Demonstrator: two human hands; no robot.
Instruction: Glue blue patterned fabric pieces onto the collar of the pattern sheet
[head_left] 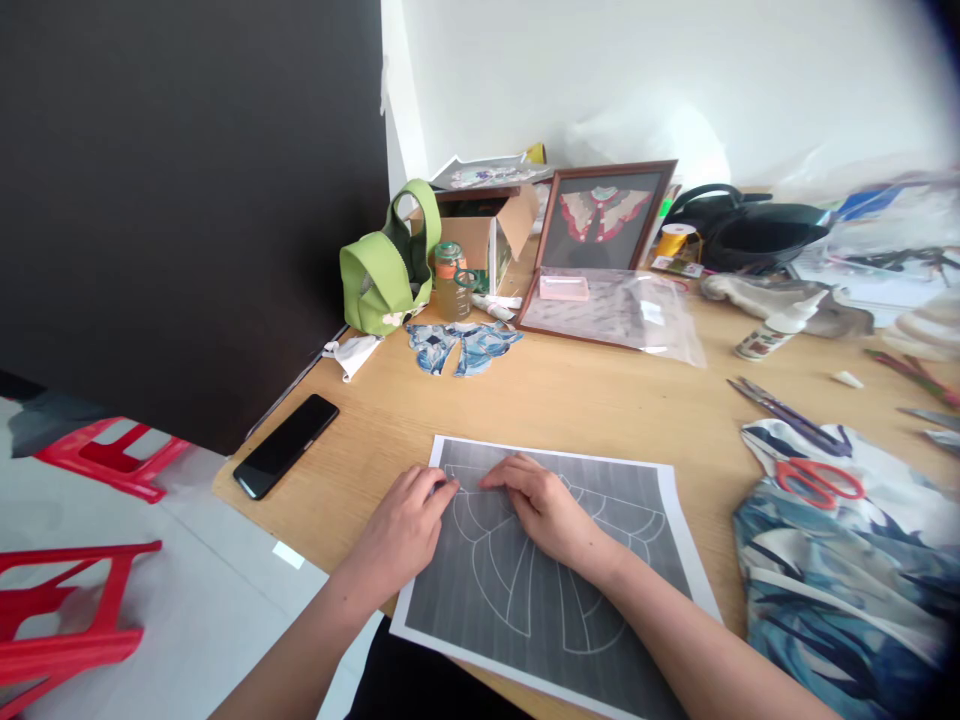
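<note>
A printed sheet (495, 545) with white collar pattern lines on dark grey lies flat on the table in front of me. My left hand (407, 520) rests at its upper left edge, thumb and fingers pinched together. Whatever is between them is too small to make out. On the upper middle of the sheet lies my right hand (546, 508), fingers bent and pressed together, the tips pointing at my left hand. Its palm side is hidden, so I cannot see anything held there. Beyond the sheet lies a blue patterned fabric collar (480, 348), apart from both hands.
A black phone (286, 446) lies at left. Blue fabric (840, 580) with red-handled scissors (819, 483) on it is at right, near a glue bottle (778, 328). Behind stand a green bag (375, 280), a bottle (452, 285) and a framed collar (604, 215). Red stools (112, 600) stand below left.
</note>
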